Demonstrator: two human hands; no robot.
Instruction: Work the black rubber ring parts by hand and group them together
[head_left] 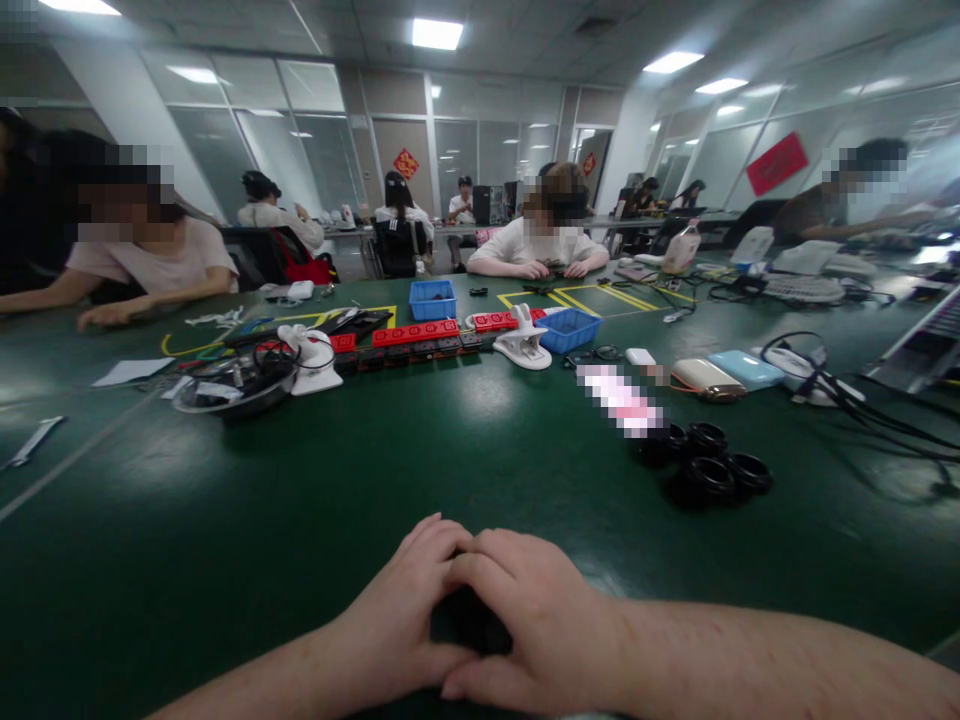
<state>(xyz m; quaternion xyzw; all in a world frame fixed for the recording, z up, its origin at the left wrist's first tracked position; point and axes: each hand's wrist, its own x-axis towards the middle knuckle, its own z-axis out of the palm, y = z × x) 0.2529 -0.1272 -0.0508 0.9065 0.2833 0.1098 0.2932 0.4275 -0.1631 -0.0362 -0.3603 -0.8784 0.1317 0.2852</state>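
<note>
My left hand (394, 615) and my right hand (536, 620) meet low in the middle of the head view, near the front of the green table (480, 470). Both have their fingers curled round a small black object (480, 625), of which only a dark part shows between thumbs and forefingers. Its kind is hidden by the hands. The right fingers overlap the left fingertips at the top. To the right, beyond my hands, several black rings (709, 480) stand in a cluster on the table.
Farther back lie red and black power strips (420, 335), a white clip stand (523, 345), blue bins (568, 328) and a metal bowl (232, 400) of parts. Power banks (709, 380) and cables (847, 390) are at right, a wrench (36, 440) at left. A person (540, 245) sits opposite.
</note>
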